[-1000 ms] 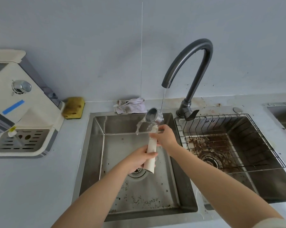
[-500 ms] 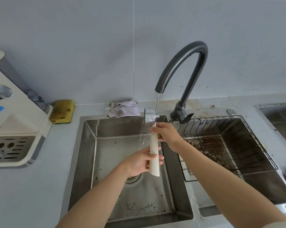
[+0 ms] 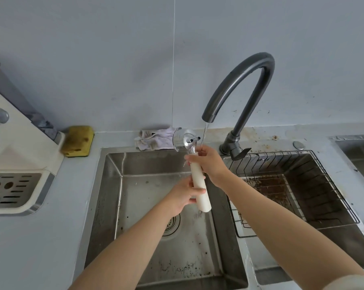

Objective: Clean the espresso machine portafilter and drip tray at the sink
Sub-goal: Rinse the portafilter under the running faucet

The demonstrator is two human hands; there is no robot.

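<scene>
- Grey countertop [image 3: 40, 248] meets a plain wall; a steel sink [image 3: 114, 206] has grounds speckling its floor.
- Portafilter [image 3: 194, 164] is held upright over the basin, beside the faucet [image 3: 239, 80] stream.
- Left hand [image 3: 185, 195] wraps the cream handle low; right hand [image 3: 210, 162] clasps it near the head.
- Drip tray [image 3: 13, 191] sits in the machine at the left edge.

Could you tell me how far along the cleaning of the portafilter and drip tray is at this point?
Done: coffee grounds lie in the sink, so the portafilter looks emptied. In hand: both hands, left and right, hold its handle at the running tap, the stream landing near its neck. Left: the drip tray sits on the machine, untouched; the sponge and rag lie by the wall.
</scene>
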